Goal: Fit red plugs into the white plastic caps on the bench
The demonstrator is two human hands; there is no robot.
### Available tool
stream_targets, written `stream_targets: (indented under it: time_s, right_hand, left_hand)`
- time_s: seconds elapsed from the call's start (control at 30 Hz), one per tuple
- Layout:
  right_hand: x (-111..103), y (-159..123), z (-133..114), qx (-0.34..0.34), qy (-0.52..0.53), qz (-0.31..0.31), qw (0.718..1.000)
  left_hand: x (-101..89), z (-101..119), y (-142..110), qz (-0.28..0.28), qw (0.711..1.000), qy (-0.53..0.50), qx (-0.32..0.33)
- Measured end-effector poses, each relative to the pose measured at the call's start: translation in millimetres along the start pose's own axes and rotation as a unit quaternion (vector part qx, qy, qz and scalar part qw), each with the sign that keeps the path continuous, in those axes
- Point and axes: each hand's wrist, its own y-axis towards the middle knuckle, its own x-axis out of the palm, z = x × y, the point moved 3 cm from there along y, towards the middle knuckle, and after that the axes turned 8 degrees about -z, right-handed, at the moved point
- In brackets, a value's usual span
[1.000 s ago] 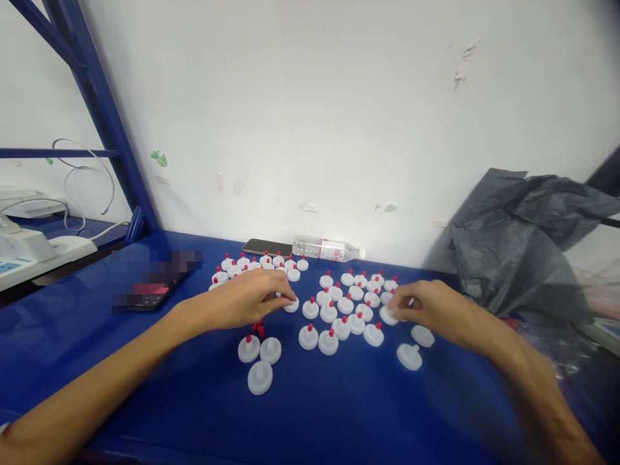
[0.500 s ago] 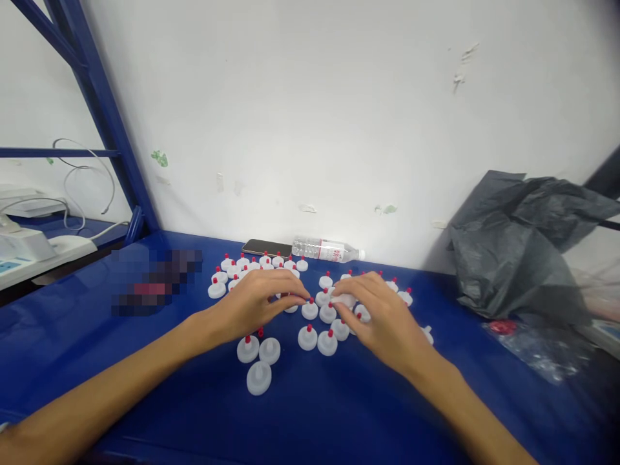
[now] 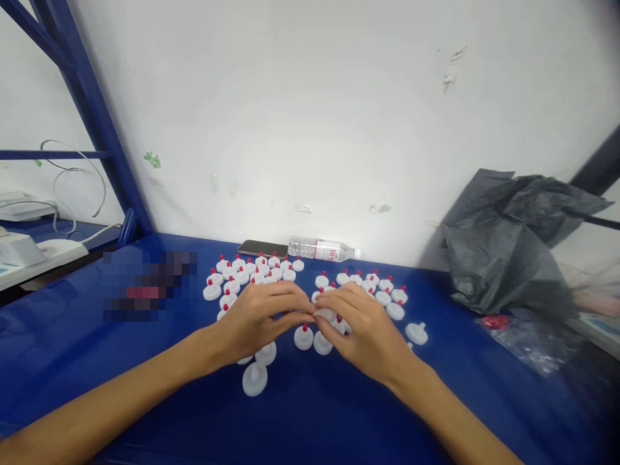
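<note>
My right hand point(image 3: 363, 329) is closed around a white round nozzle cap point(image 3: 326, 314), held above the table with its narrow end toward my left hand. The fingertips of my left hand point(image 3: 271, 316) are pinched together at that narrow end; whatever they hold is hidden. Below and behind my hands stand many white nozzle caps with small red tips, among them one front cap point(image 3: 303, 338). A white cap without a red tip point(image 3: 254, 379) sits near my left wrist, with another untipped cap point(image 3: 265, 353) just behind it. To the right lies one more untipped cap point(image 3: 416, 333).
A clear plastic bottle point(image 3: 324, 249) and a dark phone point(image 3: 263, 248) lie along the wall. At right are a grey plastic bag point(image 3: 504, 239) and a clear bag point(image 3: 537, 349) with red pieces. Blue metal framing point(image 3: 97, 116) rises at left beside a white power strip point(image 3: 48, 258).
My hands have come together, the left fingertips now meeting the narrow end of the white cap in my right hand. The view has shifted slightly.
</note>
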Motion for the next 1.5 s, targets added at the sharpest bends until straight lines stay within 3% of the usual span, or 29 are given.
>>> stream_targets:
  time_s: [0.17, 0.5, 0.7, 0.77, 0.93, 1.1, 1.33, 1.5]
  right_hand:
    - [-0.1, 1.3, -4.2, 0.001, 0.006, 0.004, 1.0]
    - [1.5, -2.3, 1.5, -0.002, 0.007, 0.01, 1.0]
    - [-4.4, -2.7, 2.1, -0.022, 0.003, -0.02, 1.0]
    - [-4.8, -3.0, 0.7, -0.035, 0.006, -0.028, 0.999]
    - [-7.3, -2.4, -10.2, -0.041, -0.015, -0.006, 0.999]
    - [-9.8, -0.3, -25.7, -0.038, -0.037, 0.007, 0.999]
    - [-5.2, 0.8, -29.9, -0.031, -0.042, -0.004, 0.999]
    - [-3.8, -3.4, -31.3, -0.042, -0.048, 0.001, 0.998]
  left_hand:
    - [-2.1, -0.1, -1.1, -0.033, 0.999, 0.023, 0.01]
    - [-1.3, 1.5, 0.7, -0.037, 0.997, -0.054, -0.046]
    - [-5.6, -2.1, 1.1, -0.062, 0.971, -0.119, -0.196]
    - [-5.0, -4.5, -0.7, -0.077, 0.964, -0.135, -0.214]
    - [-5.8, -6.3, 0.7, -0.122, 0.957, -0.173, -0.2]
    - [-5.9, 4.5, 8.7, -0.202, 0.911, -0.297, -0.202]
    - [1.7, -1.3, 8.8, -0.189, 0.91, -0.319, -0.184]
    - [-0.8, 8.3, 12.6, -0.166, 0.921, -0.302, -0.183]
